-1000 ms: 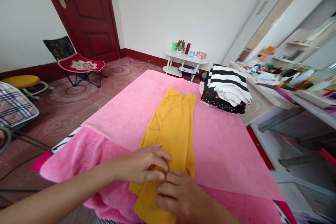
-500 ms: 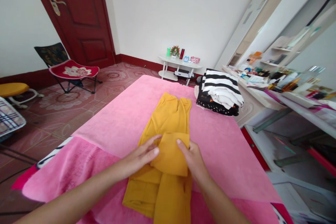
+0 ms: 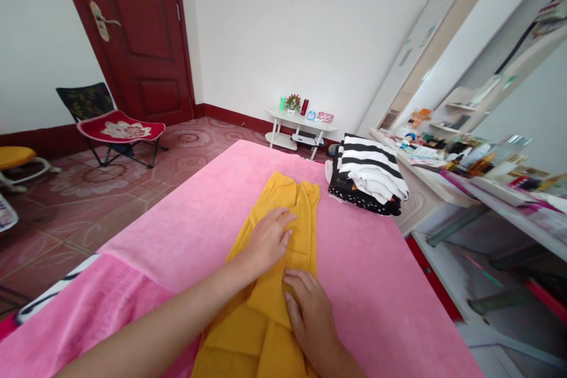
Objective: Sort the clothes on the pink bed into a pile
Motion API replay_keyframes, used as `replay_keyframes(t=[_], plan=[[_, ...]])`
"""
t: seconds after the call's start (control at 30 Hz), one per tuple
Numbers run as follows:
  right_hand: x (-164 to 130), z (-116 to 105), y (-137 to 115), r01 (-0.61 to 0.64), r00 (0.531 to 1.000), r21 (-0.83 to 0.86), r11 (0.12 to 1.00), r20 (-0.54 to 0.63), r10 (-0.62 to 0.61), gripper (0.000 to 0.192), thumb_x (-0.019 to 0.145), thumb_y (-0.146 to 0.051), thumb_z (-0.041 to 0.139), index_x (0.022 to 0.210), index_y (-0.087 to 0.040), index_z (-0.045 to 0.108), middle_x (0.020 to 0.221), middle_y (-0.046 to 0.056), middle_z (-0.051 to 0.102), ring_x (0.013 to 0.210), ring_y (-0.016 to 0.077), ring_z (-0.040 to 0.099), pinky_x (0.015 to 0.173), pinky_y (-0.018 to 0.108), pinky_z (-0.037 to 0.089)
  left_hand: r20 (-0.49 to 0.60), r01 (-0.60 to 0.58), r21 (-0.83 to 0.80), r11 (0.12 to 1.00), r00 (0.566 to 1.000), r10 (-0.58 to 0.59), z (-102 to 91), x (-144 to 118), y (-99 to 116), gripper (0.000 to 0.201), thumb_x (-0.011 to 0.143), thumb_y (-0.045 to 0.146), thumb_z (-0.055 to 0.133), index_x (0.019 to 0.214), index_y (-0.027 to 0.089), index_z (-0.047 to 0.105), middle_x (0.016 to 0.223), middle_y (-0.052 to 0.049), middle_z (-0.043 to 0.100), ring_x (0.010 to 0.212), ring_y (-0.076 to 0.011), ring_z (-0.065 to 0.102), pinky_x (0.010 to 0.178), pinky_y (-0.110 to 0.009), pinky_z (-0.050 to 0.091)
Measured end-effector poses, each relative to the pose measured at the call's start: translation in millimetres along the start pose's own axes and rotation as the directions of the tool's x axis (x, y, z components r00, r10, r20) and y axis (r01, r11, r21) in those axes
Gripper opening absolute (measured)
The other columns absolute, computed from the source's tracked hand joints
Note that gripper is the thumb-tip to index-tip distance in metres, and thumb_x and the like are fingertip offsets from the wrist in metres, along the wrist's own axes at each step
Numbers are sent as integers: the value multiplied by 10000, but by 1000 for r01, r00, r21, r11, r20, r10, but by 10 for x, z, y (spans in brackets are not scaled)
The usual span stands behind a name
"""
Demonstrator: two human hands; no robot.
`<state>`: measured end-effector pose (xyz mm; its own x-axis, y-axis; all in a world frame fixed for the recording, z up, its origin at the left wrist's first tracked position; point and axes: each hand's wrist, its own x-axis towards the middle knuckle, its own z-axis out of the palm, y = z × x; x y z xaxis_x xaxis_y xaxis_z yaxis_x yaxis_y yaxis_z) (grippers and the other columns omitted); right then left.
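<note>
yellow garment (image 3: 283, 230) on pink blanket (image 3: 212, 201): left hand (image 3: 268, 240) and right hand (image 3: 310, 319) are lying open and flat, pressing its fold down.

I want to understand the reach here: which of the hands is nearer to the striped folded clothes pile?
Left. The left hand lies flat farther up the yellow garment, nearer the striped pile. The right hand rests lower on the garment, close to the person.

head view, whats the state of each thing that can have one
yellow garment: lying long on the pink blanket, near part folded over
left hand: open, flat on the garment
right hand: open, pressing the fold
pink blanket: spread flat
clothes stack: folded, piled
door: shut
folding chair: unfolded
</note>
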<state>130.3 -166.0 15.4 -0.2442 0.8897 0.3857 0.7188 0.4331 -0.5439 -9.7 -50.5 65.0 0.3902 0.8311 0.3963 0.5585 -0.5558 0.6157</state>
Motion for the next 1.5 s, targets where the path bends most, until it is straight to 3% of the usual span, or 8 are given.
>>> replay_keyframes(t=[0.17, 0.37, 0.5, 0.6, 0.77, 0.93, 1.1, 1.5], plan=[[203, -89, 150, -108, 993, 90, 990, 56, 103, 221, 799, -136, 459, 899, -243, 625, 885, 35, 663, 831, 199, 616, 735, 351, 504, -98, 304, 36, 952, 949, -300, 471, 479, -329, 357, 828, 293, 568, 1160, 161, 579, 1099, -107, 635, 1059, -233, 567, 926, -342, 420], [1044, -288, 826, -290, 944, 233, 928, -91, 318, 224, 797, -246, 477, 926, -183, 650, 884, 65, 693, 776, 201, 642, 728, 340, 512, -148, 382, -57, 922, 910, -386, 593, 428, -485, 154, 859, 317, 515, 882, 207, 621, 839, -22, 679, 789, -173, 625, 691, -263, 426], [1770, -325, 1261, -169, 950, 81, 982, -252, 185, 264, 810, -239, 434, 941, -169, 652, 985, 91, 676, 935, 218, 614, 856, 375, 478, -203, 400, -124, 908, 886, -418, 540, 432, -519, 117, 856, 250, 476, 794, 196, 559, 715, 3, 628, 674, -144, 592, 619, -234, 386], [2098, -215, 1534, -99, 984, -141, 985, -159, 76, 326, 811, -174, 405, 1029, -168, 648, 1119, 83, 642, 1077, 200, 555, 966, 369, 417, -226, 432, -124, 893, 864, -450, 536, 447, -563, 114, 841, 198, 454, 739, 198, 504, 668, 5, 592, 650, -148, 579, 613, -241, 376], [2263, -5, 1802, -167, 985, -340, 925, -93, 144, 414, 822, -122, 392, 1162, -179, 620, 1287, 68, 560, 1144, 199, 516, 992, 352, 386, -189, 479, -44, 877, 858, -478, 562, 447, -602, 84, 844, 188, 459, 767, 205, 489, 690, -12, 595, 686, -177, 595, 647, -269, 385], [2479, -174, 1699, -243, 969, -437, 866, -70, 237, 361, 830, -158, 402, 1022, -220, 701, 1085, 59, 676, 1028, 226, 592, 903, 336, 434, -200, 455, 22, 890, 874, -442, 554, 430, -564, 150, 832, 141, 466, 959, 200, 520, 977, -75, 592, 818, -205, 598, 718, -306, 424], [2324, -102, 1658, -113, 994, -425, 898, -55, 99, 472, 934, -329, 296, 1369, -199, 428, 1428, 66, 414, 1327, 224, 340, 1082, 418, 265, -160, 398, 42, 916, 908, -387, 552, 415, -573, 216, 860, 130, 433, 985, 221, 583, 1044, -67, 576, 868, -206, 603, 750, -312, 443], [1610, 104, 1325, -236, 931, -493, 837, 131, 340, 536, 956, -410, 229, 1456, -216, 244, 1537, 74, 154, 1414, 251, 113, 1100, 521, 182, -41, 299, 16, 954, 954, -298, 464, 281, -574, 271, 831, 109, 481, 1054, 196, 608, 1074, -67, 589, 985, -190, 587, 890, -331, 450]])
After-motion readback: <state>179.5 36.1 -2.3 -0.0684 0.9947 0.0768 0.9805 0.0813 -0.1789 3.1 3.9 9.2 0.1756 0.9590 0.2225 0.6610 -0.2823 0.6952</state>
